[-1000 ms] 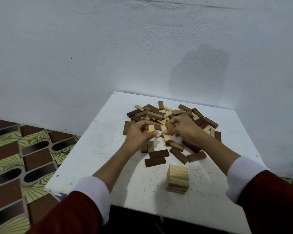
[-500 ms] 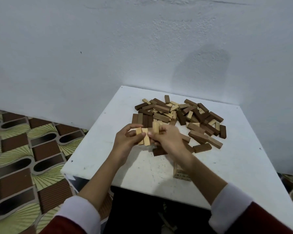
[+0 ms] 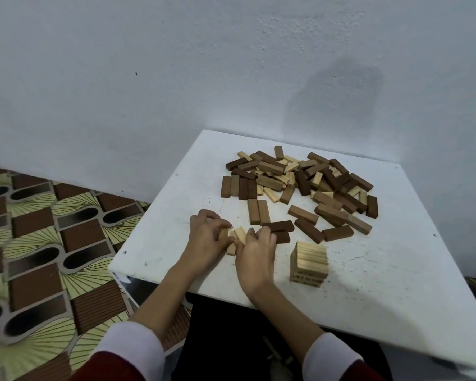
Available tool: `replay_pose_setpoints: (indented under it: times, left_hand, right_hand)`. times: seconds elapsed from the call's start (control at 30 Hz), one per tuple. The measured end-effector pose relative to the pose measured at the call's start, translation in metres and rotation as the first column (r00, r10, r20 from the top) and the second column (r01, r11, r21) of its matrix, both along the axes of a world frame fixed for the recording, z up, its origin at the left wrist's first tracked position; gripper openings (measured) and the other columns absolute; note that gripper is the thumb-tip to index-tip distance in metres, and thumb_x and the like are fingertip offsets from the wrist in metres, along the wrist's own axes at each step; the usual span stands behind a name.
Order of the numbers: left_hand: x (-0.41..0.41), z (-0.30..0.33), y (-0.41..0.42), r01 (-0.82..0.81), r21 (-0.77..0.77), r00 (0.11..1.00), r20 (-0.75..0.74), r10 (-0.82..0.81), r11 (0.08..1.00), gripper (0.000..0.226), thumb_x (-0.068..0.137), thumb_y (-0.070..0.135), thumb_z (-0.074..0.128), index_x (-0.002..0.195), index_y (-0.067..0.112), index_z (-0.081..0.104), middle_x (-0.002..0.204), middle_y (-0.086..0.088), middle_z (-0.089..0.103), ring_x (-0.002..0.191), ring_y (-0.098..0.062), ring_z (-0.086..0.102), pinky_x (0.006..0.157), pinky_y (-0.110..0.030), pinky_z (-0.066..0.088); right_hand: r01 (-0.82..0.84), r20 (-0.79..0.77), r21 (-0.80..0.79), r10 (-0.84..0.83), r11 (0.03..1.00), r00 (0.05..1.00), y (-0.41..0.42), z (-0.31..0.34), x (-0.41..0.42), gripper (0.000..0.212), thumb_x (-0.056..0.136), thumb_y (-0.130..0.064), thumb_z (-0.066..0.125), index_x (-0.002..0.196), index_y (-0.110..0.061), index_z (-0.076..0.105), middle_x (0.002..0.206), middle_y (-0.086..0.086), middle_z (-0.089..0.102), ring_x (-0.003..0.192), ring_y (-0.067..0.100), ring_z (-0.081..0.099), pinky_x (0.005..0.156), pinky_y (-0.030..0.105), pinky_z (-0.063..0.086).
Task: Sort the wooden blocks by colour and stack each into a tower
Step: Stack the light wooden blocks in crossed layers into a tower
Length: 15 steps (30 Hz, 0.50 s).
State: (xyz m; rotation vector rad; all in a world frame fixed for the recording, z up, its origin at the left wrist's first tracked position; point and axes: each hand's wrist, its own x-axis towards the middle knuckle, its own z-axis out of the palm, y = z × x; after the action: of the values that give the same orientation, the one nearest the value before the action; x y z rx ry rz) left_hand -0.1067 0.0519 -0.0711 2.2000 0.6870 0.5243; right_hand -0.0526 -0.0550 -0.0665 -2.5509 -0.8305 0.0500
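A mixed pile of dark, mid-brown and light wooden blocks (image 3: 300, 180) lies at the back of the white table (image 3: 368, 270). A short tower of light blocks (image 3: 309, 264) stands near the front. To its left my left hand (image 3: 206, 240) and my right hand (image 3: 256, 251) are close together, both holding a few light blocks (image 3: 238, 237) between their fingers, just above or on the table. How the blocks sit against the table is hidden by the fingers.
Two mid-brown blocks (image 3: 258, 211) lie side by side behind my hands, and dark blocks (image 3: 279, 226) lie just right of them. The table's left edge is near my left hand. A patterned floor (image 3: 39, 243) lies to the left, and a white wall stands behind.
Both hands came back from the pile toward the table's front left, carrying the light blocks. The view shifted, so the light tower now shows fully to the right of my hands.
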Motion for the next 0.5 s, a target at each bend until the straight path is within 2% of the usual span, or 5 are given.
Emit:
replay_pose_setpoints:
  times: [0.07,0.17,0.33,0.4,0.5]
  left_hand:
    - [0.0,-0.001,0.0,-0.014,-0.04,1.0,0.016,0.014,0.999,0.031,0.081,0.019,0.072,0.111,0.017,0.065,0.109,0.004,0.039,0.108,-0.011,0.031,0.089,-0.017,0.027]
    - [-0.004,-0.004,-0.001,-0.041,-0.083,0.994,0.098,0.05,0.996,0.036,0.079,0.017,0.073,0.114,0.017,0.062,0.109,0.003,0.045,0.108,-0.014,0.043,0.086,-0.015,0.035]
    - [-0.012,-0.003,-0.005,-0.083,-0.073,0.976,0.196,0.096,0.994,0.025,0.09,0.017,0.061,0.115,0.016,0.061,0.105,0.006,0.057,0.093,-0.001,0.054,0.075,-0.001,0.036]
    - [-0.014,-0.001,-0.005,-0.07,-0.118,0.972,0.217,0.095,0.991,0.024,0.093,0.008,0.052,0.113,0.018,0.062,0.103,0.008,0.061,0.094,0.006,0.054,0.076,-0.001,0.037]
    - [-0.015,-0.003,-0.005,-0.041,-0.168,0.972,0.221,0.078,0.985,0.038,0.086,-0.008,0.049,0.11,0.019,0.062,0.102,0.004,0.063,0.088,0.001,0.056,0.074,-0.007,0.042]
  right_hand:
    - [-0.026,-0.017,0.018,0.027,0.999,1.0,0.0,-0.002,0.002,0.047,0.099,-0.037,0.037,0.135,-0.006,0.042,0.125,0.009,0.038,0.115,0.022,0.034,0.099,0.032,0.037]
    - [-0.077,-0.054,0.098,0.082,0.992,0.995,-0.004,-0.005,0.005,0.049,0.099,-0.028,0.041,0.143,-0.008,0.032,0.13,0.008,0.035,0.119,0.02,0.034,0.101,0.028,0.036]
    - [-0.067,-0.135,0.298,0.112,0.952,0.985,-0.011,-0.01,0.002,0.045,0.098,-0.024,0.042,0.141,-0.01,0.038,0.13,0.003,0.039,0.118,0.017,0.041,0.103,0.034,0.039]
    - [-0.08,-0.136,0.322,0.129,0.943,0.982,-0.012,-0.012,0.002,0.043,0.098,-0.021,0.043,0.139,-0.01,0.041,0.13,0.003,0.041,0.117,0.017,0.044,0.102,0.036,0.04]
    - [-0.115,-0.134,0.309,0.162,0.944,0.978,-0.012,-0.014,0.003,0.043,0.095,-0.014,0.047,0.137,-0.008,0.044,0.13,0.004,0.041,0.118,0.018,0.043,0.102,0.035,0.039]
